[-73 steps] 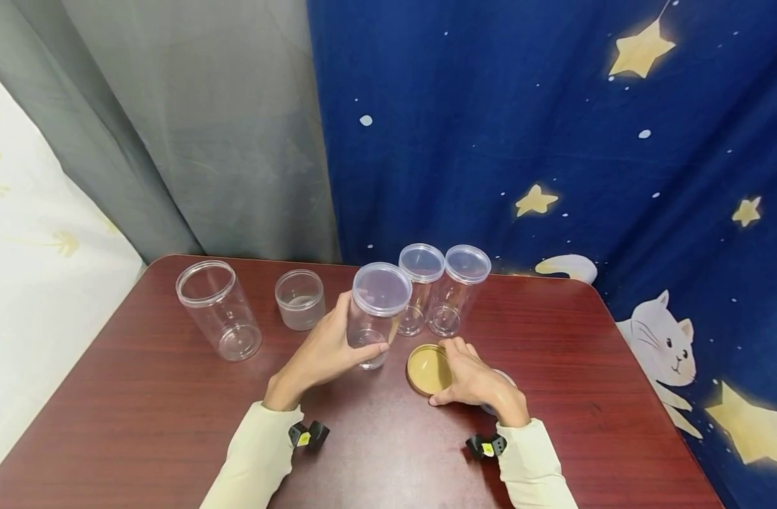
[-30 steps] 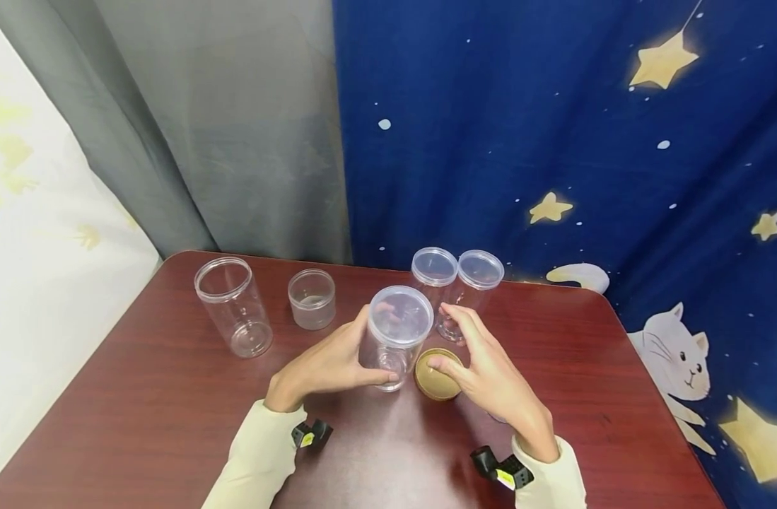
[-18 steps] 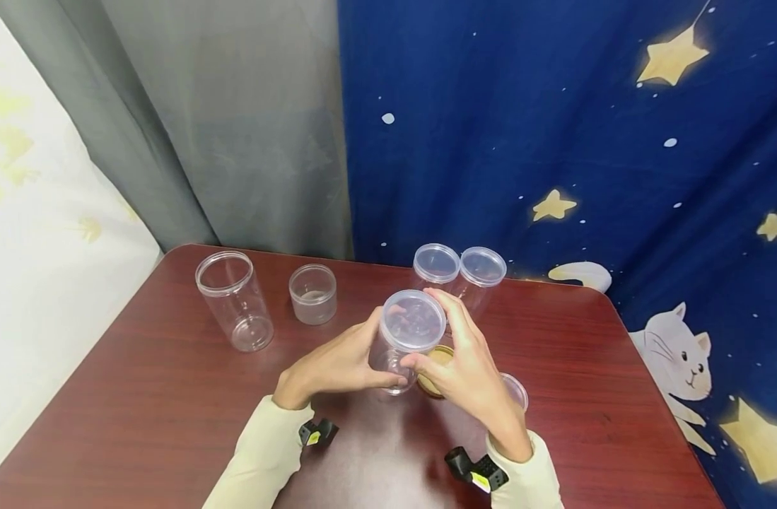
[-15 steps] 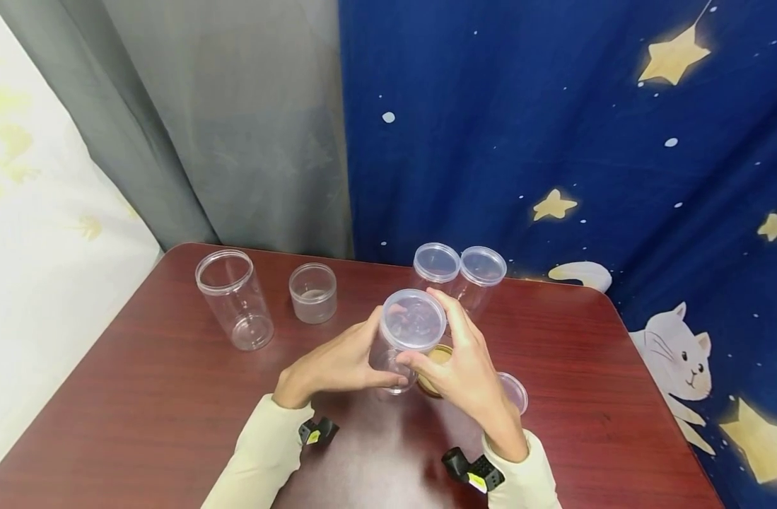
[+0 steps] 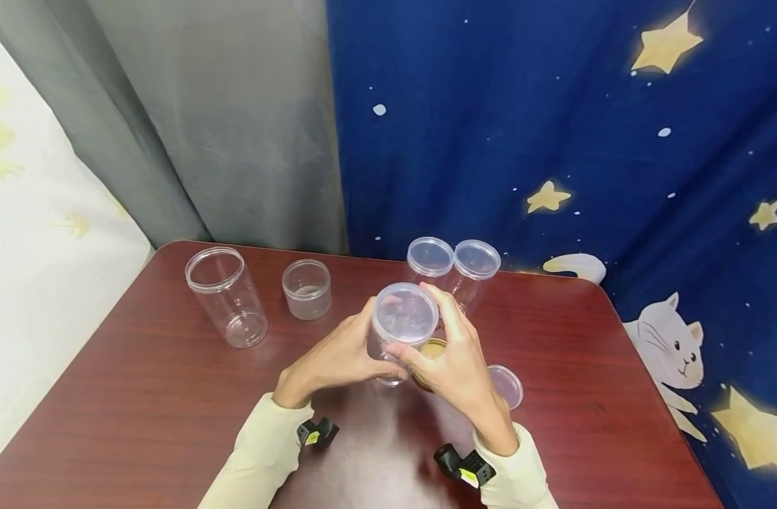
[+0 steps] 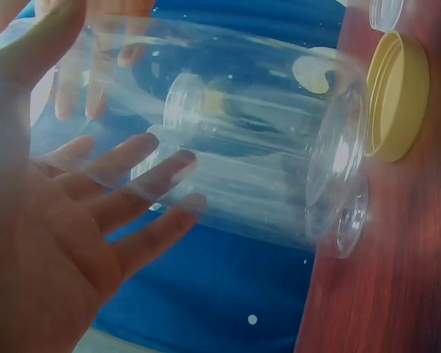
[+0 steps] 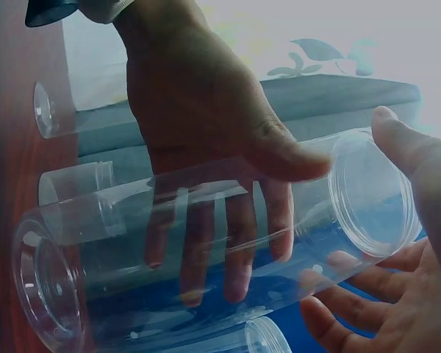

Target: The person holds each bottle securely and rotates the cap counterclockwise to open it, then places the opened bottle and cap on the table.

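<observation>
A tall clear plastic jar (image 7: 169, 254) with a translucent lid (image 5: 405, 313) on top is between both hands. My left hand (image 5: 337, 359) grips its body from the left, with the fingers spread round the far side in the left wrist view. My right hand (image 5: 454, 360) holds the lid's rim from the right, thumb in front and fingers behind. Close by on the table lies a gold lid (image 6: 404, 99), partly hidden behind the right hand in the head view. Whether the jar's base touches the table, I cannot tell.
Two lidded clear jars, a left one (image 5: 430, 256) and a right one (image 5: 476, 260), stand behind the hands. A tall open jar (image 5: 232, 304) and a short open jar (image 5: 307, 290) are at the left. A clear lid (image 5: 507, 387) lies beside the right wrist.
My right hand has left the gold lid and risen to take hold of the jar's lid. My left hand has shifted the jar slightly right and toward me. The clear lid now shows more fully.
</observation>
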A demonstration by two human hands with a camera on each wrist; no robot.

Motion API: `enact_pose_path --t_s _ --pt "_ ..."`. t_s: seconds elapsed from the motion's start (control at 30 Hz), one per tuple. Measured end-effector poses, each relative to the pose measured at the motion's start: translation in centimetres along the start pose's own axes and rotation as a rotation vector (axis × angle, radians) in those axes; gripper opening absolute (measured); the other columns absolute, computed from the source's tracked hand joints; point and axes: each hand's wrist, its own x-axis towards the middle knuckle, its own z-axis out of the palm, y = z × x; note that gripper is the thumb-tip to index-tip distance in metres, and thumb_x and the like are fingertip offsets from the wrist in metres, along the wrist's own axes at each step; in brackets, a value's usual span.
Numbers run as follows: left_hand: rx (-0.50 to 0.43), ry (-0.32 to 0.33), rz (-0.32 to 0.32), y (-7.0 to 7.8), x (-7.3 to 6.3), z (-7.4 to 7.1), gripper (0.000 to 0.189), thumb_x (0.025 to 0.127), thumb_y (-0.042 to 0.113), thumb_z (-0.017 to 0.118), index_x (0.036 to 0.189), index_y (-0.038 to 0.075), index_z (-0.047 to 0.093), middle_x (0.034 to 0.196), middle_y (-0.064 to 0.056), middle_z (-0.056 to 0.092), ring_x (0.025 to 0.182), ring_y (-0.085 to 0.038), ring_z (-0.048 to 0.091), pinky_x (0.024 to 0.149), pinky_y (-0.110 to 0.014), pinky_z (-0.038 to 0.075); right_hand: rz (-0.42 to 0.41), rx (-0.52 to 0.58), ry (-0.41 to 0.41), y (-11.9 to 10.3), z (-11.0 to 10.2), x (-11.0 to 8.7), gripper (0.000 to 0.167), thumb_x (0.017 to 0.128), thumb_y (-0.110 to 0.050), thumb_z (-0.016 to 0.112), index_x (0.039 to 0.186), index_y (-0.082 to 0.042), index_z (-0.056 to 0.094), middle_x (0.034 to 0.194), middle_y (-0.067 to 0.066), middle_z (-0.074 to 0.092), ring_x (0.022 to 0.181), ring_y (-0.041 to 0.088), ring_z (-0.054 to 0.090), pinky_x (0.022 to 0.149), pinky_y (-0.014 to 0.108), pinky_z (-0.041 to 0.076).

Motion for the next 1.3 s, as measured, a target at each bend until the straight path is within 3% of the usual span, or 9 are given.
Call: enact_pose_path --t_s 0.2,0.43,0.87,1.3 --pt "0.007 0.012 -0.003 0.0 0.1 -0.1 0.094 0.068 0.047 0.089 0.143 0.022 0.038 0.118 0.010 0.062 0.106 -0.004 0.060 0.091 -0.033 0.052 -0.045 0.029 -0.005 -0.1 -0.1 0.4 0.083 0.069 -0.025 0.091 0.141 -0.015 0.050 0.135 -0.002 0.052 0.117 0.014 0.053 0.091 0.029 0.050" --pt "0.024 -0.007 0.008 -0.1 0.2 0.0 0.096 0.070 0.049 0.087 0.146 0.023 0.034 0.119 0.010 0.063 0.108 -0.003 0.060 0.094 -0.033 0.051 -0.023 0.031 -0.034 -0.3 -0.4 0.5 0.091 0.070 -0.022 0.090 0.147 -0.013 0.043 0.136 0.004 0.049 0.122 0.018 0.050 0.102 0.030 0.040" --pt "0.009 -0.018 -0.012 -0.2 -0.3 0.0 0.097 0.070 0.048 0.087 0.147 0.024 0.033 0.120 0.010 0.063 0.107 -0.003 0.060 0.094 -0.033 0.051 -0.008 0.097 -0.059 -0.2 -0.6 0.1 0.081 0.072 -0.018 0.088 0.141 -0.016 0.046 0.134 -0.002 0.052 0.115 0.016 0.054 0.098 0.029 0.044" --pt "0.006 -0.034 0.002 -0.1 0.0 0.0 0.095 0.070 0.048 0.087 0.146 0.026 0.034 0.118 0.010 0.063 0.106 -0.003 0.061 0.094 -0.033 0.051 -0.013 0.159 -0.127 -0.1 -1.4 0.1 0.085 0.075 -0.010 0.084 0.148 -0.013 0.042 0.139 0.005 0.049 0.121 0.018 0.051 0.102 0.025 0.044"
